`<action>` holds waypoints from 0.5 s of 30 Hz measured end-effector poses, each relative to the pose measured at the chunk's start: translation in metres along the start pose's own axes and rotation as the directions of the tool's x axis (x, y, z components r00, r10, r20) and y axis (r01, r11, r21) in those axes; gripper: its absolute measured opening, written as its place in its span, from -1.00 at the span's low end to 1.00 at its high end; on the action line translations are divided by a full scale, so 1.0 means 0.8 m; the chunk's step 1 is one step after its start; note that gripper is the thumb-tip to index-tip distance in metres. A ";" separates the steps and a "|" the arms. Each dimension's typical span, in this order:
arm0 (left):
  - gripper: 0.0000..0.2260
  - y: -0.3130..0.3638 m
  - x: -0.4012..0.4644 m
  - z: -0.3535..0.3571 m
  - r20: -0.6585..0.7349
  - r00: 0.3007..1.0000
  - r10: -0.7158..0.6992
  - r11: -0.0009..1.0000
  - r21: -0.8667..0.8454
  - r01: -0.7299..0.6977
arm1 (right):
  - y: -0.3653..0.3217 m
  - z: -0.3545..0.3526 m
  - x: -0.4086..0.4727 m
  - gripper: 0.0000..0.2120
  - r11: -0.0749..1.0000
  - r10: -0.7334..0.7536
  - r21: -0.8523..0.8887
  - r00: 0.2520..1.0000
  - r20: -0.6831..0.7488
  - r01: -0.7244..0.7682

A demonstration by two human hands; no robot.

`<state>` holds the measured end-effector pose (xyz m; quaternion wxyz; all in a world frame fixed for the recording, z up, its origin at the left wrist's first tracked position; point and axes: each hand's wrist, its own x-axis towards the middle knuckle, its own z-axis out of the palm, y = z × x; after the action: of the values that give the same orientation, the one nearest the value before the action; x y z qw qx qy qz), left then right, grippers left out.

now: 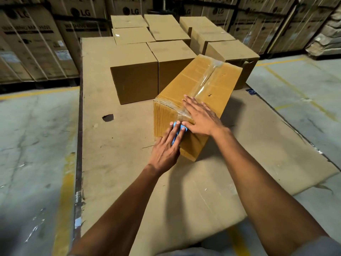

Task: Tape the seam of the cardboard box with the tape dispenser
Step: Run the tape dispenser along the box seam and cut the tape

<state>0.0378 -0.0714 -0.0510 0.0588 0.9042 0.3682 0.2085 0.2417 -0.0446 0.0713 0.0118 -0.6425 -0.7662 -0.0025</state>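
Note:
A long cardboard box (221, 78) lies on a flat cardboard sheet, one end toward me. Clear tape (206, 82) runs along its top seam and folds over the near end. My left hand (167, 148) presses a blue tape dispenser (178, 133) against the box's near end face; the dispenser is mostly hidden under my fingers. My right hand (202, 117) lies flat, fingers spread, on the top near corner, over the tape.
Several closed cardboard boxes (136, 78) stand in rows behind the taped box. The flat cardboard sheet (114, 163) covers a platform and has a small hole (108, 117) at the left. Tall LG cartons (31, 43) line the back. Concrete floor with yellow lines surrounds it.

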 end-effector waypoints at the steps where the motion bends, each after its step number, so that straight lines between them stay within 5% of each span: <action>1: -0.19 0.001 0.000 0.001 -0.007 1.000 0.001 1.000 0.004 -0.001 | 0.001 0.000 0.002 -0.16 1.000 0.004 0.011 1.000 0.015 -0.004; 15: -0.32 0.007 -0.016 0.021 -0.030 0.999 -0.032 0.999 -0.003 0.032 | -0.007 0.004 0.004 0.05 0.994 0.041 -0.101 0.997 0.066 -0.034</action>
<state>0.0402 -0.0839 -0.0692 0.0578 0.8948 0.3833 0.2214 0.2357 -0.0427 0.0679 -0.0461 -0.6562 -0.7530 -0.0187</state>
